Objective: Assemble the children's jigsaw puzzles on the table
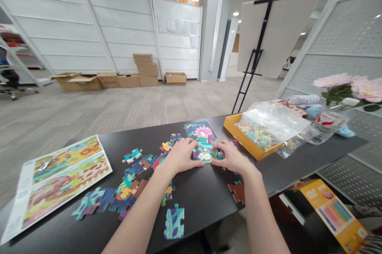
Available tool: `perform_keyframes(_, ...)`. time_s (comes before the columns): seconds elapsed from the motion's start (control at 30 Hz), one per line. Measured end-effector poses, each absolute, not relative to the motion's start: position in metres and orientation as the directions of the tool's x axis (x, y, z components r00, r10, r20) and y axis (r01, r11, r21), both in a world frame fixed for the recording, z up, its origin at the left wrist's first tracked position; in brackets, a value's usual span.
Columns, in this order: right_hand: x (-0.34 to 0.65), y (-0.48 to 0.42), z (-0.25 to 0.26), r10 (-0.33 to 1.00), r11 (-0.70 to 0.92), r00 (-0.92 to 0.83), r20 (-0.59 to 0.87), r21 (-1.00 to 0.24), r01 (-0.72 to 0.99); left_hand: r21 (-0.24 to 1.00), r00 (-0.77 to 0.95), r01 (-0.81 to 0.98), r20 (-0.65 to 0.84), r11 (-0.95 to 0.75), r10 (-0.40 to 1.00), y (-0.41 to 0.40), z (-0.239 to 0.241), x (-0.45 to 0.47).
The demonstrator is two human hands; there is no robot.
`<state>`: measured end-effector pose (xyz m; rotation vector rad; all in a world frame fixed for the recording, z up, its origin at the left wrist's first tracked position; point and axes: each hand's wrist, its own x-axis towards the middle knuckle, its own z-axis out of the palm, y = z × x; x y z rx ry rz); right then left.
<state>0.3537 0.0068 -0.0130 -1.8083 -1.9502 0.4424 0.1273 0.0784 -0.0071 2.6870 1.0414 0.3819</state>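
Note:
Both my hands rest on a black table (pixel 205 200), over a joined block of colourful puzzle pieces (pixel 200 133). My left hand (pixel 181 155) lies flat with its fingers stretched out, the fingertips pressing on the block's near edge. My right hand (pixel 229 155) has its fingers curled down onto a puzzle piece (pixel 219 153) at the block's lower right corner. Loose puzzle pieces (pixel 135 174) lie scattered to the left of my left forearm. One blue-green piece (pixel 174 221) sits near the front edge, a red-brown piece (pixel 237 191) beside my right forearm.
A printed picture sheet (pixel 59 176) lies at the table's left end. A yellow box tray (pixel 238 134) with a clear plastic bag (pixel 276 120) stands at the right, next to pink flowers (pixel 347 84). An orange box (pixel 331 212) lies below right. An easel (pixel 253 59) and cardboard boxes (pixel 128 75) stand behind.

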Motion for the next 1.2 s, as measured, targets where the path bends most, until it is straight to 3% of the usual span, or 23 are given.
perform_keyframes(0.43,0.37,0.004,-0.021,0.992,0.095,-0.032,0.124,-0.551,0.829,0.171,0.701,0.669,0.18,-0.723,0.691,0.071,-0.013,0.135)
perform_keyframes(0.73,0.376,-0.002,-0.025,0.989,0.096,-0.022,0.144,-0.531,0.842,0.209,0.778,0.559,0.2,-0.802,0.595,0.069,-0.013,0.134)
perform_keyframes(1.2,0.391,0.002,-0.038,0.983,-0.054,0.122,0.136,-0.425,0.904,0.246,0.777,0.557,0.183,-0.794,0.602,0.071,-0.013,0.131)
